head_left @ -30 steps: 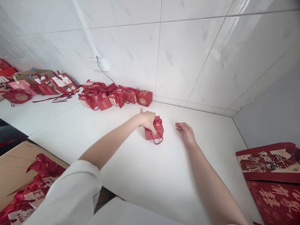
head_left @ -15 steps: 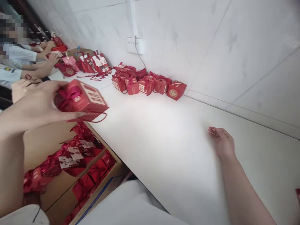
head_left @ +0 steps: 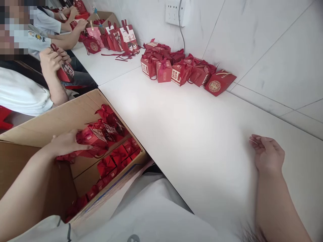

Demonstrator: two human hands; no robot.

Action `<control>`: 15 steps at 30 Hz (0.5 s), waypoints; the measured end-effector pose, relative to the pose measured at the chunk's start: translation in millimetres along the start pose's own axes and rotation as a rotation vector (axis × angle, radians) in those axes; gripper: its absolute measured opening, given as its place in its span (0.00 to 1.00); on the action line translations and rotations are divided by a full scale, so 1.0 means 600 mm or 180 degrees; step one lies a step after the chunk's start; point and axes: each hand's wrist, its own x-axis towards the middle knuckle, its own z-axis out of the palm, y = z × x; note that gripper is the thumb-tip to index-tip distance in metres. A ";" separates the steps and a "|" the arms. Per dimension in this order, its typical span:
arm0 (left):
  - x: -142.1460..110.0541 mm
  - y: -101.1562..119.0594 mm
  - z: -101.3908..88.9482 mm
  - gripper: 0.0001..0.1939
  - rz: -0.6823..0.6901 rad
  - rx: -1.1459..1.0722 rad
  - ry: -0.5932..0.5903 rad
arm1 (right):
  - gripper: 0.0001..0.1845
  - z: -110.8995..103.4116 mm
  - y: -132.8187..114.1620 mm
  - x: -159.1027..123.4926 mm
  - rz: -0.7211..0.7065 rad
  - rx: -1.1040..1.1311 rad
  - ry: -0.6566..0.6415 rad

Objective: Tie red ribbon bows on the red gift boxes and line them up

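Note:
My left hand [head_left: 66,144] is down inside the cardboard box [head_left: 37,127] at the lower left, its fingers closed round a small red gift box [head_left: 94,137] with a ribbon bow. Around it in the cardboard box lie several more red gift boxes [head_left: 111,164]. My right hand [head_left: 267,154] rests on the white table [head_left: 191,134] at the right, fingers loosely curled, holding nothing.
A row of red gift boxes [head_left: 181,70] stands along the tiled wall, with red gift bags [head_left: 121,38] further left. A socket [head_left: 175,11] with a cable is on the wall. Other people [head_left: 32,60] sit at the upper left, handling red bags.
My left hand has carried the red gift box from the table leftwards and down into the cardboard box. My view has swung left. My right hand has stayed on the table.

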 end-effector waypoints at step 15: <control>0.016 -0.139 0.158 0.51 -0.0100 0.0488 -0.0397 | 0.04 -0.007 0.008 -0.001 -0.0260 -0.0127 0.0015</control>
